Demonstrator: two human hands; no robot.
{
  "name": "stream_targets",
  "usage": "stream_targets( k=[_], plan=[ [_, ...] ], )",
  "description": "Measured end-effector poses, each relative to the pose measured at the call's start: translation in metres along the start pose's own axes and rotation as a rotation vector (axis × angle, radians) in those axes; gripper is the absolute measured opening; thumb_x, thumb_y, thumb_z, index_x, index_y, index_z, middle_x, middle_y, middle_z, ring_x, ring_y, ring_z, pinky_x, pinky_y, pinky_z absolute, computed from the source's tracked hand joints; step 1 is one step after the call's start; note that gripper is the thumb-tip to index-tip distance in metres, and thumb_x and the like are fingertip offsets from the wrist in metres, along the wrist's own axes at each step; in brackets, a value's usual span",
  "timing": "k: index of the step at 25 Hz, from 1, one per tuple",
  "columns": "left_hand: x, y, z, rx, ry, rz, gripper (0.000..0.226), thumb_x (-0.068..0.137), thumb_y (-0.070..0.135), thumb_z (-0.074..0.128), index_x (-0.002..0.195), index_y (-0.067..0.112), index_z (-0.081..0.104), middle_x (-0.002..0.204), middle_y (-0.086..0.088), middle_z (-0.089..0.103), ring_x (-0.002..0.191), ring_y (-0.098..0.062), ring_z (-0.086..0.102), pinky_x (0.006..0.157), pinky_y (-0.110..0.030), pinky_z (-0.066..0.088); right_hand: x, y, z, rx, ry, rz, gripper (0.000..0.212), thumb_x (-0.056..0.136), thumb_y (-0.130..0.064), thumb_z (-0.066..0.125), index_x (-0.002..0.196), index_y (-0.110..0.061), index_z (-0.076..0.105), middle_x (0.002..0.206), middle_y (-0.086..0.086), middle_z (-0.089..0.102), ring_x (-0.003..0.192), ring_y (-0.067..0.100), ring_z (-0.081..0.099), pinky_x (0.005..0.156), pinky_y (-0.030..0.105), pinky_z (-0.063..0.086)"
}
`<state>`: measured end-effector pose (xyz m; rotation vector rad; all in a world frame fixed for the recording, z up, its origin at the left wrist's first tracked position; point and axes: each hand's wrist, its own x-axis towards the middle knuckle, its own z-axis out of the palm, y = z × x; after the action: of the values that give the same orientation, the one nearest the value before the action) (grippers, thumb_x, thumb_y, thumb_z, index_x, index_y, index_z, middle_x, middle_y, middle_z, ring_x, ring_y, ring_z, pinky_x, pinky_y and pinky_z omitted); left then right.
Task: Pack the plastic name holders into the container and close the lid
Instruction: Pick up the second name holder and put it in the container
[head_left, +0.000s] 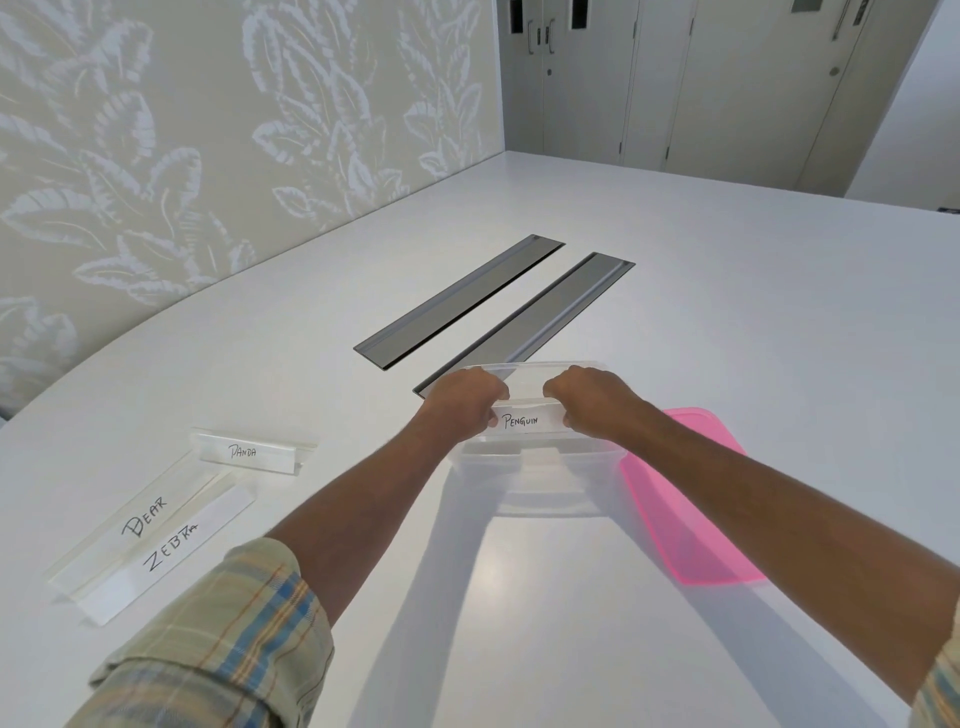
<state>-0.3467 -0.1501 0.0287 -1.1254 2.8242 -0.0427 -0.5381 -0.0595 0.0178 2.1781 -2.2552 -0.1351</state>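
A clear plastic container (535, 488) stands open on the white table (519, 597) in front of me. Over its opening I hold a clear name holder marked PENGUIN (524, 420): my left hand (462, 405) grips its left end and my right hand (592, 402) grips its right end. The pink lid (685, 499) lies flat on the table just right of the container. At the left lie three more holders: PANDA (249, 451) standing upright, and DEAR (140, 519) and ZEBRA (171, 551) lying side by side.
Two long grey cable-slot covers (457, 301) are set into the table behind the container. A leaf-patterned wall (208, 130) borders the table at the left; doors stand at the far end.
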Motion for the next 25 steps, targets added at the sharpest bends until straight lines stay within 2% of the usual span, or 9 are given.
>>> stream_targets(
  k=[4, 12, 16, 20, 25],
  plan=[
    [0.004, 0.001, 0.008, -0.026, -0.033, -0.014, 0.038, 0.095, 0.019, 0.073, 0.132, 0.029, 0.070, 0.130, -0.003, 0.069, 0.126, -0.027, 0.062, 0.097, -0.040, 0.052, 0.000, 0.000, 0.008, -0.008, -0.031, -0.006, 0.032, 0.090, -0.003, 0.061, 0.119, -0.015, 0.066, 0.114, 0.009, 0.066, 0.104, 0.033, 0.067, 0.081, 0.041, 0.057],
    [0.008, 0.000, 0.015, -0.032, -0.037, 0.000, 0.041, 0.095, 0.021, 0.074, 0.135, 0.027, 0.068, 0.134, -0.002, 0.068, 0.130, -0.026, 0.061, 0.103, -0.042, 0.052, 0.000, -0.001, 0.010, -0.017, -0.042, 0.009, 0.034, 0.089, -0.001, 0.058, 0.120, -0.013, 0.066, 0.114, 0.010, 0.066, 0.103, 0.034, 0.068, 0.077, 0.038, 0.056],
    [0.005, -0.002, 0.012, -0.077, -0.023, -0.012, 0.051, 0.095, 0.027, 0.076, 0.144, 0.029, 0.061, 0.142, 0.000, 0.064, 0.136, -0.024, 0.057, 0.107, -0.041, 0.050, -0.003, -0.003, 0.005, 0.026, -0.049, 0.039, 0.034, 0.087, -0.005, 0.061, 0.120, -0.013, 0.066, 0.115, 0.009, 0.067, 0.104, 0.033, 0.068, 0.075, 0.037, 0.056],
    [-0.013, -0.009, 0.000, -0.149, 0.103, 0.002, 0.048, 0.098, 0.038, 0.070, 0.145, 0.029, 0.059, 0.140, 0.004, 0.066, 0.135, -0.021, 0.057, 0.106, -0.039, 0.048, -0.005, -0.007, -0.008, 0.132, -0.001, 0.075, 0.032, 0.092, -0.027, 0.070, 0.122, -0.017, 0.066, 0.119, 0.006, 0.068, 0.108, 0.031, 0.067, 0.085, 0.041, 0.057],
    [-0.070, -0.038, -0.018, -0.241, 0.416, -0.080, 0.031, 0.102, 0.037, 0.061, 0.131, 0.028, 0.067, 0.110, 0.009, 0.075, 0.113, -0.020, 0.066, 0.088, -0.038, 0.056, -0.010, -0.030, -0.037, 0.226, 0.142, 0.056, 0.034, 0.097, -0.036, 0.067, 0.129, -0.027, 0.066, 0.125, 0.003, 0.069, 0.115, 0.030, 0.064, 0.087, 0.037, 0.051]
  ],
)
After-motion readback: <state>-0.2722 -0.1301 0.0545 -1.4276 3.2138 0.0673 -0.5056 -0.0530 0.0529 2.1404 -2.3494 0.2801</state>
